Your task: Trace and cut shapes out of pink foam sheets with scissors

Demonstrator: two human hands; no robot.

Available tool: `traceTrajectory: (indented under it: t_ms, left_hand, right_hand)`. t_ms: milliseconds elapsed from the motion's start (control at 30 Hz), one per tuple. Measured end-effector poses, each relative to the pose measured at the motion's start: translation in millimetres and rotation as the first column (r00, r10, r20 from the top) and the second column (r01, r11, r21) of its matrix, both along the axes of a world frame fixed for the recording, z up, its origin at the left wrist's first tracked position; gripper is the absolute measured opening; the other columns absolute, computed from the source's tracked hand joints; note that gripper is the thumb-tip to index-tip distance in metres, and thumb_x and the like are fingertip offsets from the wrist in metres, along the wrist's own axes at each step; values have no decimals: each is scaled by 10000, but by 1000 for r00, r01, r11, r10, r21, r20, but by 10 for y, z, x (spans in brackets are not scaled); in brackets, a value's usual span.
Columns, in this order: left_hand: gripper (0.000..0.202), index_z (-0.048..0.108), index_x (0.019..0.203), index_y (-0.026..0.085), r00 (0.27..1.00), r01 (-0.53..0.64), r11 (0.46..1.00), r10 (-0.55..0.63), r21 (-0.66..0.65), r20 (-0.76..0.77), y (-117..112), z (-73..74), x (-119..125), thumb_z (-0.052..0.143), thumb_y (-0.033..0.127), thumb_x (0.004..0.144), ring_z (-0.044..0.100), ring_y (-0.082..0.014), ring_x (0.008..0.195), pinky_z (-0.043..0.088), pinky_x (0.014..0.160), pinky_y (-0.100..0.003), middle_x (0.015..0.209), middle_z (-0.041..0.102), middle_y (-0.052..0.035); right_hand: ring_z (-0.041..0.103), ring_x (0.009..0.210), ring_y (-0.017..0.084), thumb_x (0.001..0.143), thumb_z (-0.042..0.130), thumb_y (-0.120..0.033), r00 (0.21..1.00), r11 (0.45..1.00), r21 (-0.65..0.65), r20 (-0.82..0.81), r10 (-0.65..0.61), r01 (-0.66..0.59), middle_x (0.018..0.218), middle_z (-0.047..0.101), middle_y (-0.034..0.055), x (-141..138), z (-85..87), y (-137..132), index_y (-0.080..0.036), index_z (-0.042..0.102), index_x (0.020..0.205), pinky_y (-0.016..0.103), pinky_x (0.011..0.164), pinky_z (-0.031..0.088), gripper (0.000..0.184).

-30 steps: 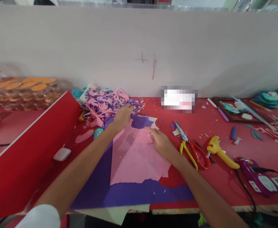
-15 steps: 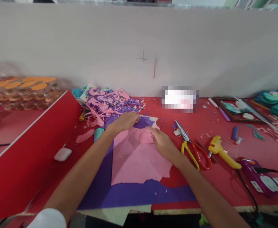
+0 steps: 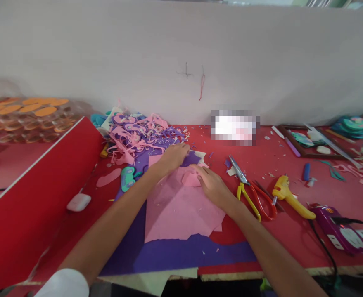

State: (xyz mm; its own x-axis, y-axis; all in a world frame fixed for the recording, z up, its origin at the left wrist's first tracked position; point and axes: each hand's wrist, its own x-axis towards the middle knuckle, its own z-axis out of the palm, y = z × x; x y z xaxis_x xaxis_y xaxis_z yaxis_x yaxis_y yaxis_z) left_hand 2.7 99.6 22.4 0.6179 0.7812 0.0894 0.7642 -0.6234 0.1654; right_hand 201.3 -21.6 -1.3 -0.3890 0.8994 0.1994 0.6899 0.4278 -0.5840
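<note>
Pink sheet (image 3: 178, 210) lies on the purple sheet (image 3: 175, 252), near-centre of the desk (image 3: 293, 165). I see the right hand (image 3: 212, 187) flat, grip wide, pinning it steady. The left hand (image 3: 175, 156) reaches by the far scrap pile (image 3: 138, 134); I cannot tell its grip.

Bright, even light — edges bowed, left blurred.

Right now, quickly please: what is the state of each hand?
Left hand: palm down on the purple sheet, fingers curled; any grip cannot be told.
Right hand: open, flat on the pink sheet, holding nothing.
</note>
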Motion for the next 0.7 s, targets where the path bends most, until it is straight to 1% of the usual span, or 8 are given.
traceTrajectory:
  t_ms: [100, 167, 200, 267, 333, 400, 533, 700]
  left_hand:
    - [324, 622, 1172, 135, 965, -259, 953, 261, 155, 7, 45, 206, -288, 471, 27, 907, 601, -275, 1106, 458, 924, -382, 1188, 635, -170]
    - [513, 547, 1343, 145, 948, -318, 926, 311, 203, 65, 89, 302, -460, 473, -23, 863, 550, -303, 1220, 451, 962, -398, 1365, 556, -192]
    - [509, 553, 1339, 141, 957, -288, 944, 278, 159, 83, 112, 330, -514, 472, -19, 862, 573, -283, 1183, 454, 960, -384, 1333, 582, -181]
    - [377, 630, 1218, 146, 991, -97, 995, 97, -10, 95, 148, 344, -547, 515, 42, 874, 619, -234, 1074, 462, 935, -338, 1203, 657, -129]
    - [227, 685, 1053, 166, 988, 130, 975, -114, -177, 101, 161, 319, -498, 572, 116, 863, 637, -195, 968, 465, 877, -297, 1068, 693, -76]
    - [171, 699, 964, 183, 967, 252, 935, -234, -248, 100, 147, 275, -417, 601, 148, 828, 632, -182, 920, 451, 820, -283, 1009, 696, -51]
    - [166, 693, 885, 191, 967, 255, 928, -241, -271, 85, 88, 188, -311, 563, 152, 789, 605, -172, 817, 410, 726, -291, 925, 691, -39]
    - [180, 653, 841, 187, 969, 248, 926, -239, -284, 66, 37, 150, -279, 474, 166, 839, 576, -166, 768, 381, 686, -298, 880, 680, -45]
  right_hand:
    - [618, 1180, 252, 995, 335, -94, 1000, 1000, -7, -5, -2, 2, 1304, 659, 111, 1, -10, 0, -243, 468, 1496, 429, 988, 502, 540]
    - [618, 1190, 251, 993, 337, -94, 1000, 1000, -9, -6, -2, 2, 1304, 660, 109, -1, -18, 3, -247, 467, 1501, 431, 997, 500, 546]
    - [616, 1199, 250, 993, 338, -96, 1000, 1000, -8, -7, -1, 1, 1310, 660, 107, -2, -22, 5, -250, 466, 1502, 431, 1004, 498, 548]
    - [613, 1216, 249, 993, 339, -99, 1000, 1000, -5, -8, 4, -4, 1325, 657, 104, -2, -30, 11, -256, 467, 1502, 433, 1018, 493, 548]
    - [617, 1212, 250, 995, 338, -104, 1000, 1000, -2, -9, 5, -5, 1321, 660, 106, 0, -36, 16, -253, 473, 1497, 437, 1020, 494, 541]
    - [619, 1205, 255, 998, 340, -109, 1000, 1000, -3, -6, 4, -4, 1320, 660, 109, 3, -40, 19, -252, 479, 1493, 446, 1018, 495, 534]
    - [617, 1203, 262, 1002, 343, -118, 1000, 1000, 3, -2, 5, -5, 1337, 653, 112, 6, -39, 22, -257, 478, 1498, 457, 1011, 499, 532]
    - [627, 1178, 262, 1004, 334, -114, 1000, 1000, -5, -3, 0, 0, 1327, 654, 120, 3, -27, 18, -235, 478, 1492, 450, 991, 507, 523]
